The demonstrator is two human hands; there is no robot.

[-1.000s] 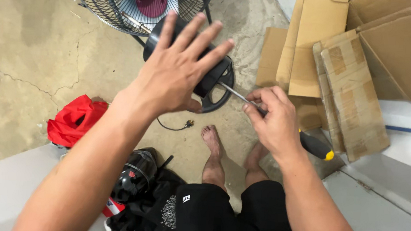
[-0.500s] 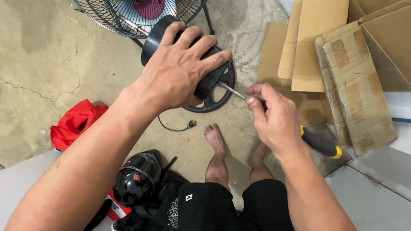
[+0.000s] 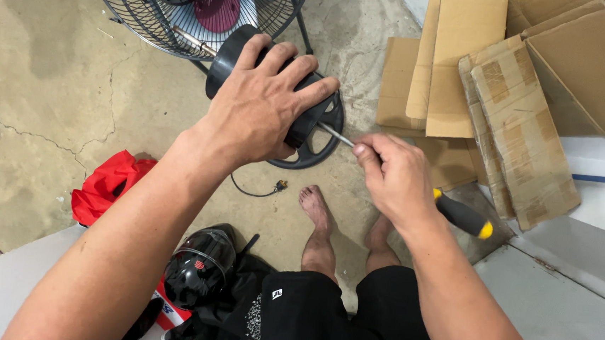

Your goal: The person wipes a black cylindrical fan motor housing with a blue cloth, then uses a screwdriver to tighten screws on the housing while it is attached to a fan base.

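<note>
My left hand (image 3: 258, 110) is clamped over the top of a black round fan motor housing (image 3: 230, 57), held in the air above the floor. A black spoked ring (image 3: 320, 144) is fixed to the housing's right end. My right hand (image 3: 393, 178) grips a screwdriver with a black and yellow handle (image 3: 464, 218); its metal shaft (image 3: 335, 135) points left into the ring end of the housing. My fingertips pinch the shaft near the tip.
A metal fan cage with a red hub (image 3: 200, 3) lies on the concrete floor behind the housing. Flattened cardboard boxes (image 3: 507, 92) are stacked at right. A black helmet (image 3: 200, 264), a red bag (image 3: 108, 186) and a loose wire (image 3: 258, 190) lie near my bare feet (image 3: 317, 217).
My left hand went from fingers spread above the housing to closed down over it. My right hand and the screwdriver stayed at the ring end.
</note>
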